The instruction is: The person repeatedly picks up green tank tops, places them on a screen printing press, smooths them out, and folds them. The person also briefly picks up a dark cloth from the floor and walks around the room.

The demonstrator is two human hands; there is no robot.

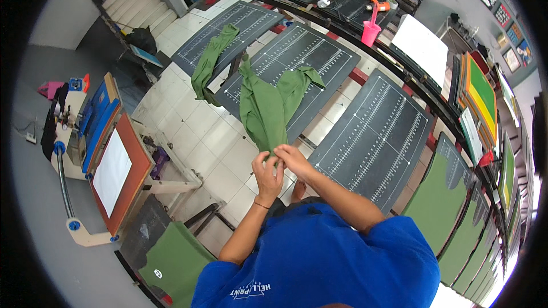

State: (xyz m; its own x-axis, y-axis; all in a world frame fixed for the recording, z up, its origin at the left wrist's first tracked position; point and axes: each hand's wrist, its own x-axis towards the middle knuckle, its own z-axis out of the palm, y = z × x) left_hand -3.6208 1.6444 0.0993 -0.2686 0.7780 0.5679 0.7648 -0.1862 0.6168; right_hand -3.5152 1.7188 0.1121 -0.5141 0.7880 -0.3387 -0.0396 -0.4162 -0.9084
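A crumpled green garment piece (268,102) drapes over the middle dark board (319,57) and hangs off its near edge toward me. My left hand (267,175) pinches the hanging end, its fingers closed and raised. Against it, my right hand (294,159) also grips that end with fingertips pressed together. The exact edge between my fingers is too small to make out. A second green garment piece (212,60) lies bunched over the left dark board (245,18). To the right, another dark board (371,137) with white ruler marks lies bare.
Several boards along the right carry flat green fabric (436,199); more green fabric (177,259) covers a board at lower left. A wooden stand with a red-brown frame (128,177) is at left. Across the boards stand a pink cup (370,33) and an orange heat gun (377,4).
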